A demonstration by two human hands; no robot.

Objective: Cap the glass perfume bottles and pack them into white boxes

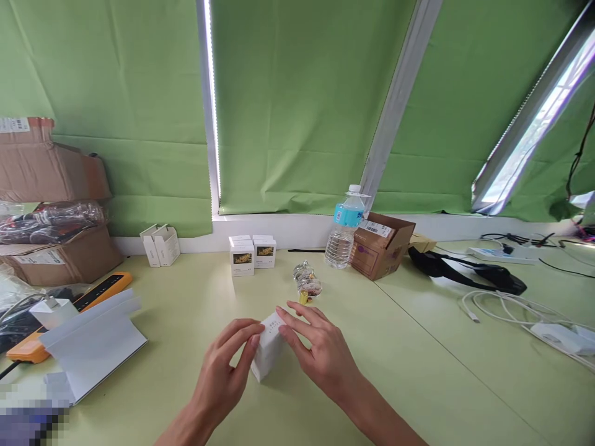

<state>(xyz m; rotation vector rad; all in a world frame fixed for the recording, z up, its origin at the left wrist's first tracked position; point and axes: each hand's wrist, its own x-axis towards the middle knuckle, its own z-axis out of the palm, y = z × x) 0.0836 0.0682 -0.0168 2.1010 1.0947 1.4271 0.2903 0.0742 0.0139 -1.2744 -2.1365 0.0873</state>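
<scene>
A small white box (pixel 268 352) stands upright on the table in front of me, with small print on its top end. My left hand (pixel 224 362) pinches its upper left edge between thumb and fingers. My right hand (pixel 320 347) holds the upper right side, its thumb and fingertips against the box near the top. Just beyond my hands lie crinkled clear and silvery packets (pixel 307 282) with a bit of yellow. Further back are several white boxes with a dark picture on the front (pixel 242 257).
Open white cartons (pixel 160 246) stand by the wall. A water bottle (pixel 344 229) and a brown cardboard box (pixel 382 245) are at the back right, near a black strap-like item (pixel 465 272) and white cables (pixel 506 306). Papers (pixel 100 347), an orange power strip (pixel 105 291) and stacked cartons (pixel 60 254) occupy the left.
</scene>
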